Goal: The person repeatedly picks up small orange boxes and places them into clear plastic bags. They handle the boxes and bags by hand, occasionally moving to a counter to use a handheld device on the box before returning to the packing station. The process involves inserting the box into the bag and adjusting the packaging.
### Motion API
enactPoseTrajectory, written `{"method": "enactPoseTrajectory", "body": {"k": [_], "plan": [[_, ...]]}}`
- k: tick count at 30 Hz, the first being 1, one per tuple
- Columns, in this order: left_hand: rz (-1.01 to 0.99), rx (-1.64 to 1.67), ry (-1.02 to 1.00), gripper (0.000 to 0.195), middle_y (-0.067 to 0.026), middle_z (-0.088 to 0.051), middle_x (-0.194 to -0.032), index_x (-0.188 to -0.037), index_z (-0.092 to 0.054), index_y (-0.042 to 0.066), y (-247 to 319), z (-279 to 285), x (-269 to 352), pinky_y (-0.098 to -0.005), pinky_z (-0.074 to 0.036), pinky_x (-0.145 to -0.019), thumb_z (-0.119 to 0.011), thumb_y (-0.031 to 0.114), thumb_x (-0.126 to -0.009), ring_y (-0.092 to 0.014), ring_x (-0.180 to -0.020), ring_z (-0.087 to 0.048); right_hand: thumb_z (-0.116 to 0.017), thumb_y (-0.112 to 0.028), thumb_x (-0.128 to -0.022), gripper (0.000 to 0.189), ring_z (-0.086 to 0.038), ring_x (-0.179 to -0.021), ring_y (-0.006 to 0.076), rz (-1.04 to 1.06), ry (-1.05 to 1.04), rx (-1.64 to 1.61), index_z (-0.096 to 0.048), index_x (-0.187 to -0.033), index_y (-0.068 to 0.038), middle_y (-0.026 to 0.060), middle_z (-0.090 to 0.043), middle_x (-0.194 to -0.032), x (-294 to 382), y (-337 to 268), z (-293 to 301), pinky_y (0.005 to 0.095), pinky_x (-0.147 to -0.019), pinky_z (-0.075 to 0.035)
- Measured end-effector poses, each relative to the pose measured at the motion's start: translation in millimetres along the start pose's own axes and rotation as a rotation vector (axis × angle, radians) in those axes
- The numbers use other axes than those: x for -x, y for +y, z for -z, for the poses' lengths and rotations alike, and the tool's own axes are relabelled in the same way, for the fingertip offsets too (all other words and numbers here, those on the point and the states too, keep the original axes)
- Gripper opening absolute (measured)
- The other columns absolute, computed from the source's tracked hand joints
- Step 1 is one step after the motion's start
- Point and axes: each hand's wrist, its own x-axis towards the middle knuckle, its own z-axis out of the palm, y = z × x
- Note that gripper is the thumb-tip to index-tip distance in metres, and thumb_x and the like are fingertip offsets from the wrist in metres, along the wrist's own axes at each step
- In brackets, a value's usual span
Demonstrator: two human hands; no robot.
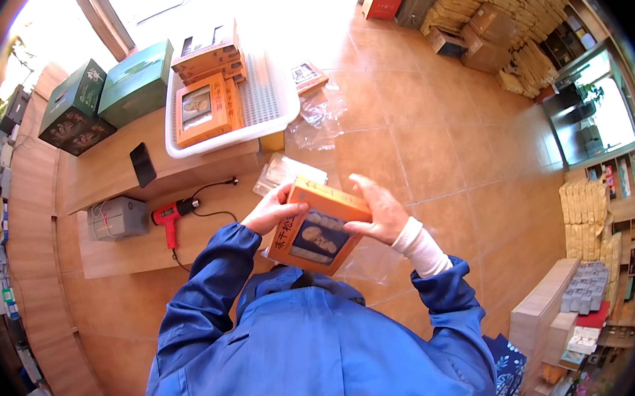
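In front of my lap I hold an orange cardboard box (285, 250) tilted, its window showing pale contents against dark blue. My left hand (272, 209) grips its upper left corner, thumb on the printed front. My right hand (378, 211) is at the right end, with the thumb over the window side and the fingers spread along the edge. Clear plastic film (369, 263) shows below the box, partly hidden by it. Just beyond my left hand lies a stack of clear plastic wrap sheets (282, 172).
A white plastic basket (284, 120) holds several orange boxes (201, 111). Beside it are a smartphone (143, 164) and green boxes (135, 84). A red heat gun (169, 216) with a black cord lies on the lower wooden shelf (128, 261), near a grey box (117, 218). Crumpled film (317, 120) lies by the basket.
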Motion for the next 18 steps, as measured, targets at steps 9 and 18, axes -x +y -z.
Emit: {"method": "enactPoseTrajectory", "body": {"k": [9,18], "plan": [[0.068,-0.034,0.044,0.047,-0.0008,-0.057,-0.102,-0.117,-0.049,0.002,3.5,34.1,-47.5,-0.0235,-0.044,-0.082,-0.070,0.020,-0.080,-0.008,-0.092,-0.053,-0.070,-0.041,-0.072,0.064,-0.060,-0.097,0.0300,-0.275,-0.347,-0.401,-0.046,-0.120,-0.007,0.0182,-0.062,-0.100,-50.0,68.4,-21.9,0.0353,-0.084,-0.046],[-0.022,-0.045,0.242,0.046,-0.0074,-0.057,-0.110,-0.119,-0.047,0.000,-21.0,31.3,-160.6,-0.0275,-0.044,-0.087,-0.066,0.020,-0.082,-0.013,-0.099,-0.054,-0.068,-0.043,-0.076,0.054,-0.061,-0.092,0.0258,-0.399,-0.544,-0.415,-0.054,-0.108,-0.002,0.0164,-0.064,-0.095,-103.0,193.1,34.0,0.0346,-0.080,-0.047]]}}
